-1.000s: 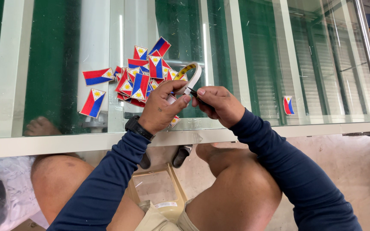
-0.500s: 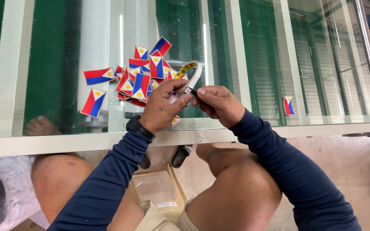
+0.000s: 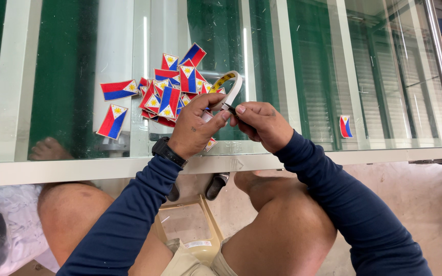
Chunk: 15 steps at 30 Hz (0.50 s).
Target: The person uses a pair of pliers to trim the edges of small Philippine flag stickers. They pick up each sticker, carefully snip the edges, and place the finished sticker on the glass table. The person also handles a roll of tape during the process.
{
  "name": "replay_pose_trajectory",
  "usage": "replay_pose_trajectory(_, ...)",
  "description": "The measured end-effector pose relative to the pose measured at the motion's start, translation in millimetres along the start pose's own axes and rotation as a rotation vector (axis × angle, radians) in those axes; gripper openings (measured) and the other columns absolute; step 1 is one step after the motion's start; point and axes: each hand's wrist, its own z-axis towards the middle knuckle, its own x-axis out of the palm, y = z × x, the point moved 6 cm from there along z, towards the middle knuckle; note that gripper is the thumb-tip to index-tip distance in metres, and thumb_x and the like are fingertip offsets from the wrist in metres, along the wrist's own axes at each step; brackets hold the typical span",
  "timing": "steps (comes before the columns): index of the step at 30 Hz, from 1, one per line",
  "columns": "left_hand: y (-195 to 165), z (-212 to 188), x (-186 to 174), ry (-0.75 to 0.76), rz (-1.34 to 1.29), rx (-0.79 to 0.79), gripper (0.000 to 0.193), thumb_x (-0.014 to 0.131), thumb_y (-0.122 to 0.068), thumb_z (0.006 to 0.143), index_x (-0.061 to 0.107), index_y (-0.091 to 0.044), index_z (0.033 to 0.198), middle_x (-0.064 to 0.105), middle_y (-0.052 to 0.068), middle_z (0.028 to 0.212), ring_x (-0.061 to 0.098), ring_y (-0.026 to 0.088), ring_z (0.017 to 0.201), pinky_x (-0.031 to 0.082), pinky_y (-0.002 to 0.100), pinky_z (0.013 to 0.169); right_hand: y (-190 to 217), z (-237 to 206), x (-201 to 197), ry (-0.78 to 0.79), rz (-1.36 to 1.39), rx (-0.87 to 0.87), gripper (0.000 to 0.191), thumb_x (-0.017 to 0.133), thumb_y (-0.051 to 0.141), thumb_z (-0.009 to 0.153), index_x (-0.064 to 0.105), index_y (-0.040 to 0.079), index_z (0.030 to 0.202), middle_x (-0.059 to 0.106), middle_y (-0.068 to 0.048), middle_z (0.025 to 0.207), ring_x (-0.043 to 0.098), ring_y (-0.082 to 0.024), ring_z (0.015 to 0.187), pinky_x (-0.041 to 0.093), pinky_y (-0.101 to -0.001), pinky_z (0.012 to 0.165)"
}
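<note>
Left hand [image 3: 195, 128]: raised over the near edge of the glass counter [image 3: 292, 76], fingers curled, thumb and forefinger pinched on a small patch held between both hands. A dark wristwatch [image 3: 169, 152] sits at the cuff of the navy sleeve.

Right hand [image 3: 262, 122]: facing the left, fingertips nearly touching it, closed around a thin dark tool whose tip meets the held patch; what kind of tool cannot be told.

Held patch: mostly hidden by the fingers, above the counter's front rail.

White strip [image 3: 231, 87]: a curved loop with a yellow printed stretch, rising just behind the two hands; it appears to run down into the left hand's grip.

Pile of flag patches [image 3: 172, 87]: red, blue and white pieces with yellow suns, overlapping on the glass just beyond the left hand.

Stray patches: one lying flat [image 3: 119, 89] left of the pile, one [image 3: 112, 121] nearer the front edge, well apart from the hands; a single patch [image 3: 346, 126] alone to the right of the right hand.

Below the counter: bare knees, and a beige stool [image 3: 195, 230] between them on the floor.
</note>
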Motion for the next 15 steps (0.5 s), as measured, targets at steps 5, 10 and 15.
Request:
replay_pose_trajectory(5, 1.3, 0.0, -0.2, -0.002, -0.002, -0.025, 0.045, 0.076, -0.025, 0.096, 0.062, -0.003, 0.133, 0.064, 0.008, 0.120, 0.063, 0.014, 0.109, 0.054, 0.029, 0.097, 1.8, -0.3, 0.9, 0.003, 0.000, -0.007, 0.039, 0.054, 0.039, 0.105, 0.068, 0.005, 0.091, 0.046, 0.004, 0.064, 0.034, -0.005, 0.054, 0.026, -0.0225, 0.046)
replay_pose_trajectory(10, -0.1, -0.1, 0.1, -0.005, -0.016, 0.006, 0.045, 0.076, -0.024, 0.096, 0.062, -0.002, 0.133, 0.064, 0.008, 0.121, 0.063, 0.014, 0.110, 0.053, 0.029, 0.098, 2.3, -0.6, 1.0, 0.001, -0.006, -0.005, 0.039, 0.054, 0.038, 0.105, 0.067, 0.005, 0.091, 0.046, 0.004, 0.064, 0.034, -0.005, 0.054, 0.026, -0.0225, 0.047)
replay_pose_trajectory(15, -0.1, -0.3, -0.9, -0.012, 0.003, 0.011, 0.045, 0.076, -0.022, 0.096, 0.062, -0.002, 0.133, 0.065, 0.008, 0.121, 0.063, 0.014, 0.110, 0.053, 0.029, 0.098, 2.2, 0.0, 1.3, 0.008, 0.005, -0.007, 0.038, 0.054, 0.038, 0.105, 0.067, 0.005, 0.091, 0.045, 0.004, 0.064, 0.033, -0.005, 0.054, 0.026, -0.0228, 0.046)
